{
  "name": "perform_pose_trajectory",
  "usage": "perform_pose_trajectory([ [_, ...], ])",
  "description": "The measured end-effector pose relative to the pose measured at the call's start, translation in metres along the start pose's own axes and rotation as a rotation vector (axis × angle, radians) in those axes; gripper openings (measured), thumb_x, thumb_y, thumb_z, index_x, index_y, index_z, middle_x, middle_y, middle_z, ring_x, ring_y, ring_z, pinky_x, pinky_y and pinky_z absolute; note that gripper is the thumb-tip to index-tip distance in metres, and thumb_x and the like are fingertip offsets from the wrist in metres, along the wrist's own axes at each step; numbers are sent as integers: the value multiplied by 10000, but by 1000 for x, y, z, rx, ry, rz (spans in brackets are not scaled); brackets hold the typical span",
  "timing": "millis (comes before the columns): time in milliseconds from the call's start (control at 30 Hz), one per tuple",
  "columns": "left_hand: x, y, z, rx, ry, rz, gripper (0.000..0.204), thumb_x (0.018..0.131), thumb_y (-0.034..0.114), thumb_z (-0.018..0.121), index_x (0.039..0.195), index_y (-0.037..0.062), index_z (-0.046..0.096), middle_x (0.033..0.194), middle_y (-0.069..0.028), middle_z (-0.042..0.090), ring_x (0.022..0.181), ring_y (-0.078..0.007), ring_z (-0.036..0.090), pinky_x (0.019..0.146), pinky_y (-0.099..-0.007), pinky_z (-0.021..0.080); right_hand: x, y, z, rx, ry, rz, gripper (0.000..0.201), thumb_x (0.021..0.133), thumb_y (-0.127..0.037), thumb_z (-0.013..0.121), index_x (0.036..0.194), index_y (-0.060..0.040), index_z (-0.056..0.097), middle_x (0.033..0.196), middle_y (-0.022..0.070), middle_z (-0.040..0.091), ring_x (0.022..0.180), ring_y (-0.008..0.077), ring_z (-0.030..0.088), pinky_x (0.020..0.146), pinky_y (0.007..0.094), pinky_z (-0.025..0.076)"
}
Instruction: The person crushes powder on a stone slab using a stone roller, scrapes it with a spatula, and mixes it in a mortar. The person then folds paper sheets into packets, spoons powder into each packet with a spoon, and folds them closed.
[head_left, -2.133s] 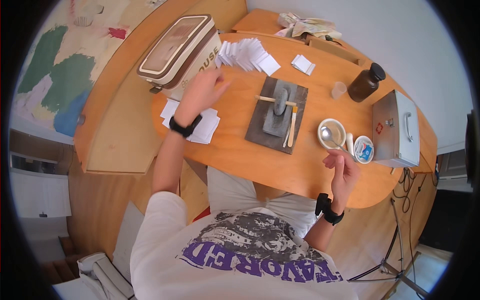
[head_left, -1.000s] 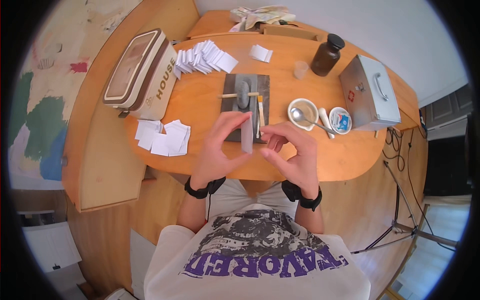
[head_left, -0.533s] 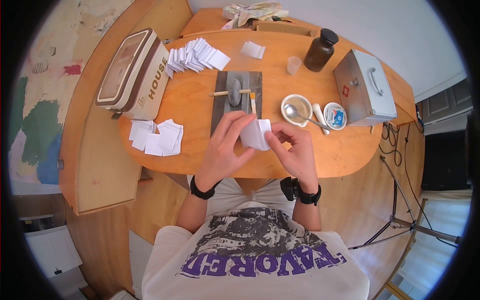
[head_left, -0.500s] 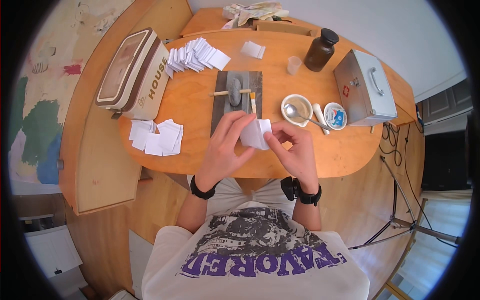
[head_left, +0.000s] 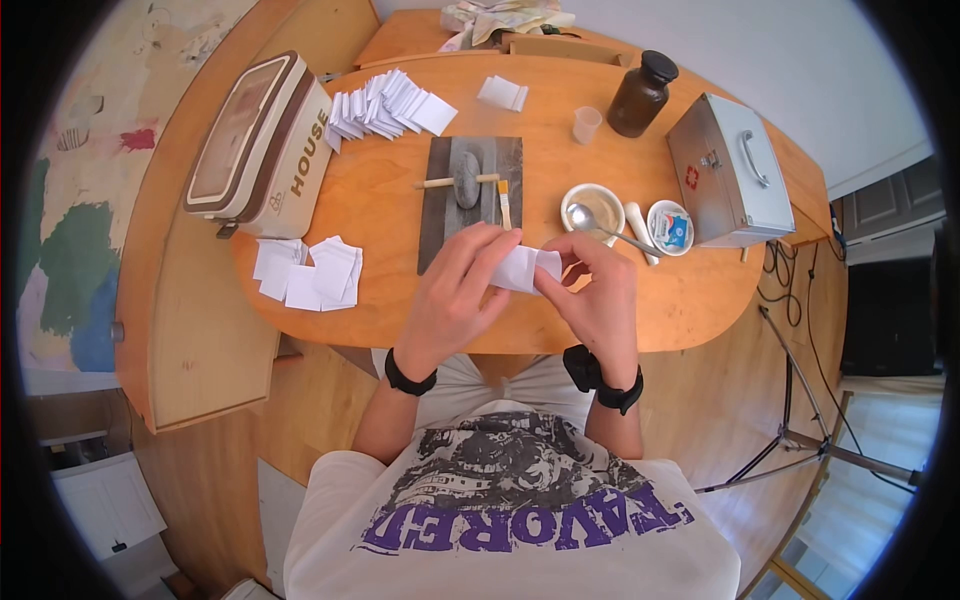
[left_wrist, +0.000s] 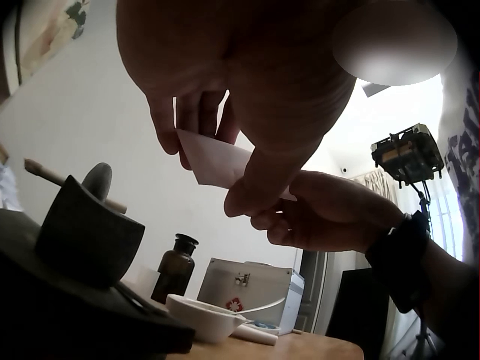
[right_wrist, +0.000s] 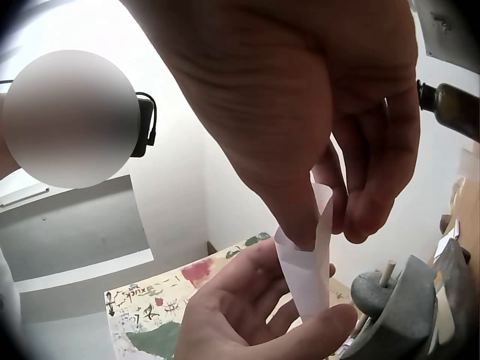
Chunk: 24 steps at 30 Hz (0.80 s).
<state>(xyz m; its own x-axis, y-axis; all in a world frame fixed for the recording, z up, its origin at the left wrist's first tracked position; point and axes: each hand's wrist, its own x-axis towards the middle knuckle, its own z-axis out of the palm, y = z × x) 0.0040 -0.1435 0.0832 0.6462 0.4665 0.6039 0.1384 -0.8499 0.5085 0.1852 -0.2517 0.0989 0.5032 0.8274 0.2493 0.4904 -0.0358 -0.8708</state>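
A small square of white paper (head_left: pixel 515 270) is held up between both hands, above the table's front edge. My left hand (head_left: pixel 455 290) pinches its left side between thumb and fingers. On the other side, my right hand (head_left: pixel 600 290) pinches the right edge, which bends over toward me. From the right wrist view, the paper (right_wrist: pixel 307 277) looks curled into a loose tube, with the right thumb against its inner face. In the left wrist view, the left thumb lies over the near side of the paper (left_wrist: pixel 214 159).
Beyond the hands lies a dark board (head_left: pixel 433 235) bearing a stone grinder (head_left: pixel 467 180) and a brush (head_left: pixel 504 205). Rightward stand a white mortar (head_left: pixel 570 225) with a spoon, a pestle (head_left: pixel 640 225), a metal box (head_left: pixel 740 180) and a brown bottle (head_left: pixel 640 100). Loose papers (head_left: pixel 325 275) lie left.
My left hand has come from the far left to the middle with a paper. My right hand has moved in from near the mortar and taken the other edge, which now curls over.
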Motion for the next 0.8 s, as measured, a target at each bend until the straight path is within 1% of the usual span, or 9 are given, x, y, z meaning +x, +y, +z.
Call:
perform_pose_trajectory([
  [100,-1,-1,3,-21,19,6,741,757,-75,851,1470,25,674,1356,-164,673,1231,-405,700,1028,-492,610,1,-4,1,-50,-32,-10,168,872,-104,908,954,-27,783,858,88,730,752,210,702,697,344,564],
  [167,-2,-4,6,-30,40,11,735,764,-73,852,1471,22,675,1358,-167,675,1223,-405,701,1017,-490,611,4,-20,2,103,225,-115,201,826,-71,942,969,-59,803,983,80,734,800,217,692,706,351,562],
  [200,-3,-6,7,-17,80,-17,751,755,-68,871,1475,22,674,1358,-168,679,1213,-404,702,1005,-487,609,5,-22,-2,102,224,-115,201,826,-71,942,969,-59,803,983,80,734,800,217,692,706,351,562],
  [267,-5,-7,9,-8,119,-47,768,747,-63,889,1480,22,674,1359,-168,683,1203,-402,704,994,-483,608,6,-20,-11,-79,235,-417,236,799,-66,972,986,-80,830,1077,73,720,823,221,677,704,352,554],
  [400,1,-3,14,59,175,-12,828,695,-50,940,1478,15,681,1357,-156,693,1187,-387,708,982,-477,603,-3,-22,-8,-251,113,-376,236,811,-87,973,1011,-73,849,975,76,727,757,238,657,679,355,545],
  [467,2,-1,17,88,189,0,836,678,-48,950,1469,14,689,1354,-152,697,1186,-381,710,985,-476,602,-8,-21,-1,-178,18,-207,233,819,-83,964,1027,-66,860,866,82,727,695,248,643,646,365,538],
  [567,5,-1,20,119,217,40,794,688,-60,938,1445,10,707,1347,-152,702,1195,-378,709,987,-472,603,-7,-22,6,-76,9,-221,175,850,-63,932,1006,-62,853,787,80,720,662,271,654,637,390,548],
  [767,9,-10,9,44,173,30,746,711,12,968,1415,17,719,1287,-170,753,1160,-365,741,998,-459,607,-3,-16,-3,-227,-36,-399,158,864,-27,846,999,-106,825,900,60,749,803,278,728,684,392,585],
  [800,9,-12,2,-108,31,-66,742,736,65,989,1424,17,716,1289,-169,765,1159,-355,753,1015,-455,607,-4,-15,-4,-227,-36,-398,158,864,-27,846,999,-106,825,900,60,749,803,278,728,684,392,585],
])
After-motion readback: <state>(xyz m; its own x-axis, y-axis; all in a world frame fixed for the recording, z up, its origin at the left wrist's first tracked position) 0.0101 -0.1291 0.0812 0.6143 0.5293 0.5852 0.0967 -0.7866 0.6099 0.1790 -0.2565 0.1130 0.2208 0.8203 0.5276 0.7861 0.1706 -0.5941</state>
